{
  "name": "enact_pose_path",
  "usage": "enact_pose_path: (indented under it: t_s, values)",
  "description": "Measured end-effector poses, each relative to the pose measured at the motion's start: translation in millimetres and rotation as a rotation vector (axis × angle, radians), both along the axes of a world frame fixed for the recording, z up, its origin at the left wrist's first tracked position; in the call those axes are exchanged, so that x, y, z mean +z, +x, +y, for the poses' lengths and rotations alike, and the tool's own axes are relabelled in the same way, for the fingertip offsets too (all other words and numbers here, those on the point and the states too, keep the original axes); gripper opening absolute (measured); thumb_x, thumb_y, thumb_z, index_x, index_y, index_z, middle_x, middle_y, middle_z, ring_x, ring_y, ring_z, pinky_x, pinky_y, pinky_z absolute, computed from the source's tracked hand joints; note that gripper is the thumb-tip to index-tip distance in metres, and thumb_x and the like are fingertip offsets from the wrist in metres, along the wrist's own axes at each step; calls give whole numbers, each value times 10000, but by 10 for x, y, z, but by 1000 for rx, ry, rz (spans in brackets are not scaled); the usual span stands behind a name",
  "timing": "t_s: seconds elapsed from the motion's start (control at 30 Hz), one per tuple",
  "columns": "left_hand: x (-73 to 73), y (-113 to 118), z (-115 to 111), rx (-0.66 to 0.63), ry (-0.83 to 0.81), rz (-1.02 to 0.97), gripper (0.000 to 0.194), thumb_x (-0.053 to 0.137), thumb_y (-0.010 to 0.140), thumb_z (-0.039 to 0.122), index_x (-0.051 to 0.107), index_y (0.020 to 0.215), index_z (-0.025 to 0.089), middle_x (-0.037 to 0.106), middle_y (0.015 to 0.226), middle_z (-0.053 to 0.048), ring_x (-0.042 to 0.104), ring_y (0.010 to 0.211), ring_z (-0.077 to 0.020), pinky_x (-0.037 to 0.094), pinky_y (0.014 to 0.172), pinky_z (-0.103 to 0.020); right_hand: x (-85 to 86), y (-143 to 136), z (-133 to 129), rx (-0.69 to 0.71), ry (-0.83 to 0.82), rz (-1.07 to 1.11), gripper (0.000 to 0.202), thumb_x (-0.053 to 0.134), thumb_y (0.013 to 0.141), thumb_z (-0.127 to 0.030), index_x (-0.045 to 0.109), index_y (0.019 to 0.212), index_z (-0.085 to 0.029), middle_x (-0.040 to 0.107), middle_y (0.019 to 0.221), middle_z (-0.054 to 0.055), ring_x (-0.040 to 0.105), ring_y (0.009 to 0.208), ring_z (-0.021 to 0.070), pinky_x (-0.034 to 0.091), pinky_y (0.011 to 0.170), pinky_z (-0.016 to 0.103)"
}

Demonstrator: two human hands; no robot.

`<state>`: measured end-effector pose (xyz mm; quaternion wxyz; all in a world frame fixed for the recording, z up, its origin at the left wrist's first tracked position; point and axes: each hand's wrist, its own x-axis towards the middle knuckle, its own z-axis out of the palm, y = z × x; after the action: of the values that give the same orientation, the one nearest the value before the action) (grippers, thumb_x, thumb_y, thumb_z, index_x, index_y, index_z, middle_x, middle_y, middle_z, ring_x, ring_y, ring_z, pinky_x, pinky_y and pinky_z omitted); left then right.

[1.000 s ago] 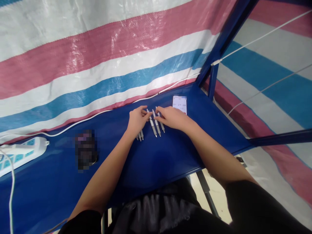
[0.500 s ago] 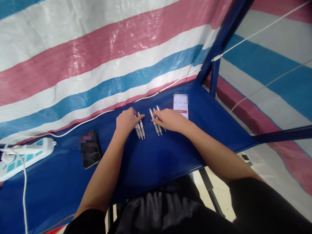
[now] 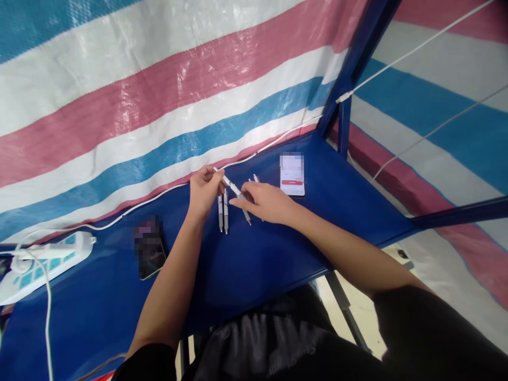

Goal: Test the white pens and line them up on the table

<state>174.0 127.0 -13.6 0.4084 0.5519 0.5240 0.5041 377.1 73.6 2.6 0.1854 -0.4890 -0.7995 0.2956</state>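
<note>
My left hand [image 3: 204, 188] pinches the upper end of a white and grey click pen [image 3: 231, 183] between thumb and fingers. This pen slants down to the right, and its lower end passes between the thumb and index finger of my right hand [image 3: 268, 201]. Two more pens [image 3: 226, 210] lie side by side just below my left hand, tips toward me. Beneath my right hand are other pens, mostly covered; one grey pen tip [image 3: 247, 217] and one white pen top [image 3: 255, 179] stick out.
A phone with a lit screen [image 3: 291, 182] lies right of my right hand. Another dark phone [image 3: 151, 256] rests left of my left forearm. A white power strip [image 3: 51, 267] with cables sits at the far left of the blue table [image 3: 254, 259]. A striped sheet [image 3: 159, 100] hangs behind.
My left hand has lifted one pen from the left group of three and angled it toward my right hand. My right hand has shifted slightly left, its thumb reaching toward that pen.
</note>
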Motion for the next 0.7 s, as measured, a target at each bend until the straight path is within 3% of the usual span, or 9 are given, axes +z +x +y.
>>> enact_pose_path:
  t_s: [0.07, 0.13, 0.23, 0.33, 0.47, 0.6, 0.7]
  values:
    - [11, 7, -9, -57, -4, -86, 290, 773, 877, 424, 561, 824, 234, 616, 581, 42, 533, 462, -122, 411, 505, -246, -3, -15, 5, 53, -88, 10, 460, 503, 1145, -564, 592, 865, -211, 718, 897, 48, 633, 807, 194, 344, 683, 305]
    - [17, -4, -45, -124, 11, -34, 304, 731, 935, 498, 607, 883, 225, 671, 655, 10, 582, 518, -136, 450, 540, -259, -16, 0, 46, 46, -124, 34, 443, 457, 1170, -464, 585, 831, -211, 696, 831, 37, 618, 771, 184, 348, 694, 300]
    - [25, -29, -161, -124, 64, 356, 323, 659, 1015, 525, 668, 919, 217, 723, 733, -29, 645, 619, -170, 484, 637, -293, -42, 88, 167, -68, -70, 86, 447, 422, 1176, -426, 610, 835, -206, 696, 816, 45, 626, 777, 193, 363, 725, 303]
    - [20, 24, -324, -99, 42, 839, 216, 714, 1008, 434, 671, 954, 230, 727, 728, -28, 703, 715, -239, 491, 714, -336, -74, 207, 303, -184, 17, 86, 467, 412, 1175, -445, 621, 835, -202, 714, 832, 66, 632, 783, 207, 367, 736, 317]
    - [-42, 256, -487, -193, -58, 1167, 235, 682, 1042, 324, 635, 1235, 198, 789, 900, -103, 768, 909, -345, 527, 763, -389, -100, 283, 388, -237, 49, 39, 478, 401, 1176, -467, 652, 872, -198, 740, 864, 90, 656, 815, 226, 371, 729, 328]
    - [-153, 448, -497, -266, -6, 1111, 214, 557, 1075, 198, 575, 1286, 165, 788, 955, -137, 785, 976, -349, 560, 846, -417, -53, 270, 352, -241, 21, -1, 492, 396, 1174, -493, 715, 947, -194, 774, 930, 111, 700, 888, 251, 391, 740, 334]
    - [-226, 496, -426, -283, 48, 964, 188, 580, 1040, 170, 576, 1227, 178, 767, 887, -121, 785, 926, -360, 564, 844, -434, -1, 271, 318, -235, 5, -26, 491, 391, 1173, -484, 758, 1030, -191, 797, 1012, 132, 726, 976, 282, 416, 751, 347]
